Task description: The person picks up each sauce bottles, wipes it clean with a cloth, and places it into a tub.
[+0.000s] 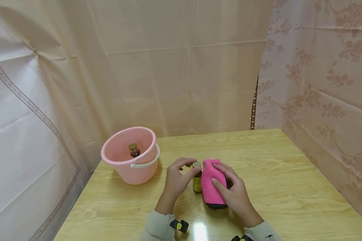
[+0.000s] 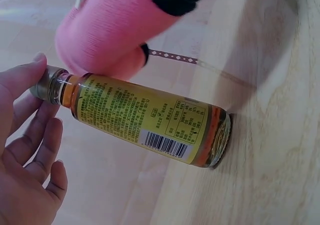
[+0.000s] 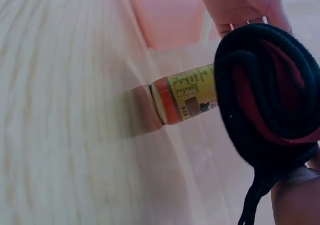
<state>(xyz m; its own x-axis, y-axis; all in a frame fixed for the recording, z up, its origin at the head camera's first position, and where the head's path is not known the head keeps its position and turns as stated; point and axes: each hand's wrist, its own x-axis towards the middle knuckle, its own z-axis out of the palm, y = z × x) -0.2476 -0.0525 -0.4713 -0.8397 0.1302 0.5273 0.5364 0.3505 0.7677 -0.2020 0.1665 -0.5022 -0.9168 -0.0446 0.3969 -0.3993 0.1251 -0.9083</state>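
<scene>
A small glass bottle point(image 2: 145, 120) with a yellow label and a gold cap point(image 2: 47, 85) stands upright on the table. My left hand point(image 1: 177, 177) pinches it at the cap, thumb on one side and fingers on the other. Right beside it, my right hand point(image 1: 233, 189) grips a rolled pink cloth point(image 1: 212, 187) with dark trim at its lower end. Seen from the right wrist, the cloth's dark end point(image 3: 260, 100) shows folded layers and a thin dark strip hanging down. It hides the bottle's upper part in that view.
To the left on the wooden table point(image 1: 274, 174) stands a pink bucket point(image 1: 135, 174) with a white handle point(image 1: 146, 164). Inside it, another gold-capped bottle point(image 1: 134, 150) shows its top. Beige curtains point(image 1: 181, 73) hang behind the table, with patterned ones at the right.
</scene>
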